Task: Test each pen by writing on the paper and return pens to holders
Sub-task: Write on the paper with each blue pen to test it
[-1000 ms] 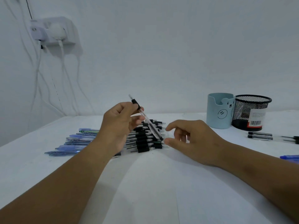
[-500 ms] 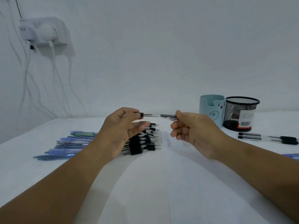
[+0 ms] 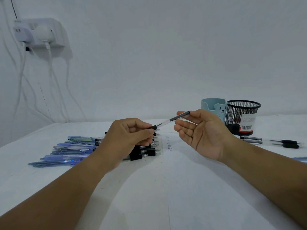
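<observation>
A clear pen with black ends (image 3: 167, 121) is held in the air between both hands. My left hand (image 3: 129, 135) pinches its lower black end. My right hand (image 3: 199, 130), palm up, pinches the upper dark cap end between thumb and fingers. Below lies white paper (image 3: 182, 180) with a short column of small written test words (image 3: 169, 144). A row of black-grip pens (image 3: 149, 151) lies partly hidden behind my left hand, with several blue pens (image 3: 69, 151) to its left. A light blue bear holder (image 3: 214, 108) and a black mesh holder (image 3: 241, 117) stand at the back right.
Two black-grip pens (image 3: 269, 141) lie right of the mesh holder. A blue pen tip (image 3: 300, 159) shows at the right edge. A wall socket with white cables (image 3: 38, 34) hangs at the upper left. The white table (image 3: 25, 180) runs to the wall.
The pen went from level between my hands to slanting up to the right. My right hand has turned palm up and risen, still pinching the cap end. The left hand stayed low.
</observation>
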A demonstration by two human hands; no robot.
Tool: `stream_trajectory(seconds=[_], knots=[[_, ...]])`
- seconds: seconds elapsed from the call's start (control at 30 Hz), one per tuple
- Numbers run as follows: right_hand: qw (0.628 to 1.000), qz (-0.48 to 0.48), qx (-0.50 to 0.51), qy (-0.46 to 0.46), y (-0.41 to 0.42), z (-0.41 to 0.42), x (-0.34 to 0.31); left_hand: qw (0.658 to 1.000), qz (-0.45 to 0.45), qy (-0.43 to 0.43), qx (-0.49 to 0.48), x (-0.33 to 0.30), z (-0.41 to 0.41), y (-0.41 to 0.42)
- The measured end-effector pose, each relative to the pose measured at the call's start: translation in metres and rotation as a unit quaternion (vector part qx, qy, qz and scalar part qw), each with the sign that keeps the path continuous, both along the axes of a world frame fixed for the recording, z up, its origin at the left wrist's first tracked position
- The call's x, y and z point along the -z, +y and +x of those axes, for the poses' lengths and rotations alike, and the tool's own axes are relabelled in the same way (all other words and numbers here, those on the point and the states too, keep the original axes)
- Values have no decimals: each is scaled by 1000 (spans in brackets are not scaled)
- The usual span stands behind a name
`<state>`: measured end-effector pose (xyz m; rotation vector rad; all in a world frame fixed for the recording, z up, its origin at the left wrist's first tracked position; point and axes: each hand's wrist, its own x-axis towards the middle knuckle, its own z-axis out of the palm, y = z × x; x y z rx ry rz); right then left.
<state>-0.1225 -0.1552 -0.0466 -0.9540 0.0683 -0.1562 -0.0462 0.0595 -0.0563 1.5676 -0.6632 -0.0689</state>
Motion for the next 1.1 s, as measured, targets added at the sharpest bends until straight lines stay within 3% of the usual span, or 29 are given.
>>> stream_trajectory(seconds=[0.17,0.33,0.63,0.77,0.87,0.97,1.1], knots=[[999,-30,-14,-11,2,-1,1,1000,4,-8,4,0,-1,-2],[988,-153,-19,-17,15,4,5,997,49,-63,4,2,-6,-9],[959,-276,10,-65,20,4,8,979,119,-163,-34,2,-9,-10],[957,-258,118,-64,9,14,9,953,224,-195,-50,6,-2,-5],[958,-253,126,-39,0,17,9,917,302,-260,-35,12,5,0],[949,-306,69,4,-4,17,12,901,331,-279,-16,14,7,-1],[900,-430,64,23,1,24,19,876,380,-298,-4,14,6,-3]])
